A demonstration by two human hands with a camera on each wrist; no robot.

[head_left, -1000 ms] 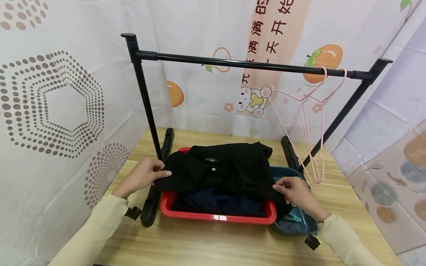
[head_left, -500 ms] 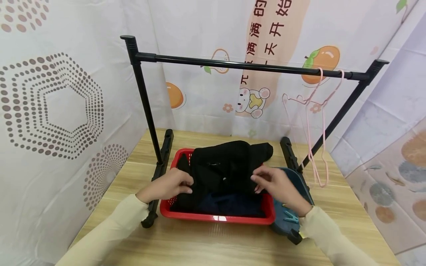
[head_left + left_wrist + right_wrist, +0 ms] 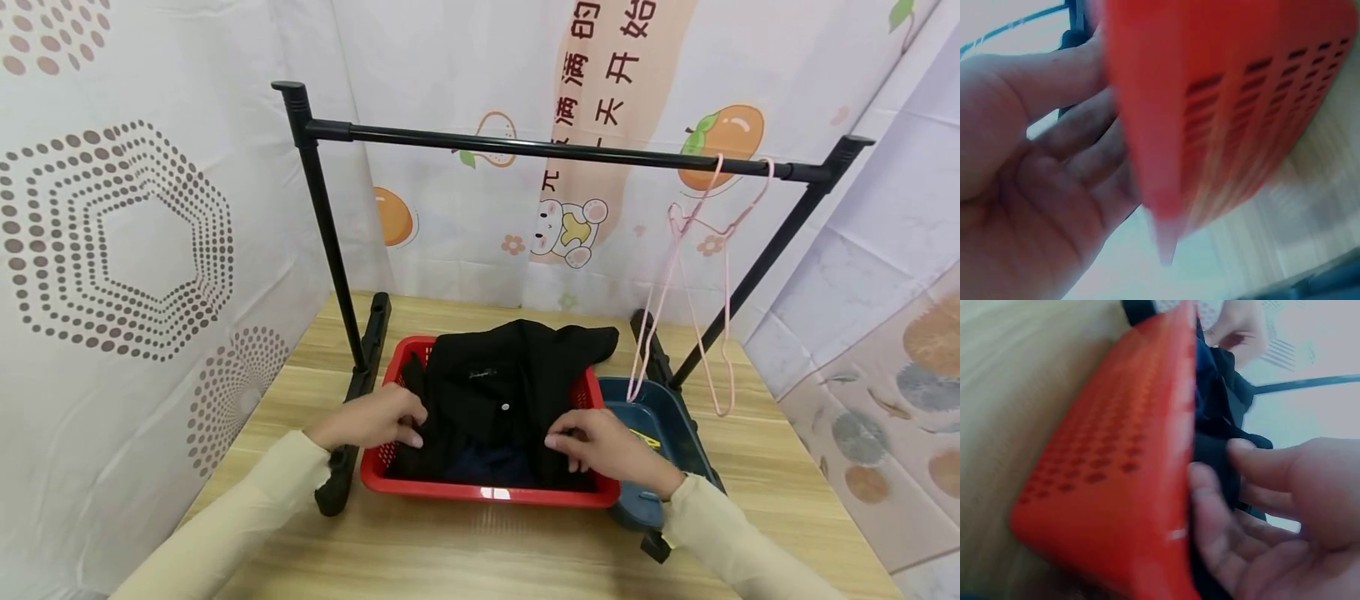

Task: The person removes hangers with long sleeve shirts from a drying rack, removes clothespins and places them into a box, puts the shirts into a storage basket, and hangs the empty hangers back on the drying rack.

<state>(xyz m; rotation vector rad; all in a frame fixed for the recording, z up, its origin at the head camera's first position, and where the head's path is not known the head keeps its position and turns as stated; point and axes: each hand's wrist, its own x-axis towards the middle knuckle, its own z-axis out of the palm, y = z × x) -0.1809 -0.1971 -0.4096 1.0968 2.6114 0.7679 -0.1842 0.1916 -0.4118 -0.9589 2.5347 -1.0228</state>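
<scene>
A black shirt (image 3: 487,383) with a collar, a small label and a white button lies bunched in a red plastic basket (image 3: 491,493), partly over its back rim. Dark navy cloth (image 3: 491,465) shows beneath it. My right hand (image 3: 603,446) pinches a fold of the shirt at the basket's right side, thumb against fingers in the right wrist view. My left hand (image 3: 371,419) is at the shirt's left edge, reaching over the basket's left rim. In the left wrist view its fingertips are hidden behind the rim, so I cannot tell whether they grip cloth.
A black clothes rack (image 3: 525,148) spans above the basket, its left foot (image 3: 335,492) close by. Pink hangers (image 3: 726,333) hang at the rail's right end. A dark blue tray (image 3: 686,442) with a yellow item (image 3: 647,439) sits against the basket's right side. Patterned curtains (image 3: 450,233) enclose the table.
Both hands have moved inward, bringing the shirt's spread sides from over the rims into the basket. Most recently my right hand moved lower and slightly left. The hangers have swung.
</scene>
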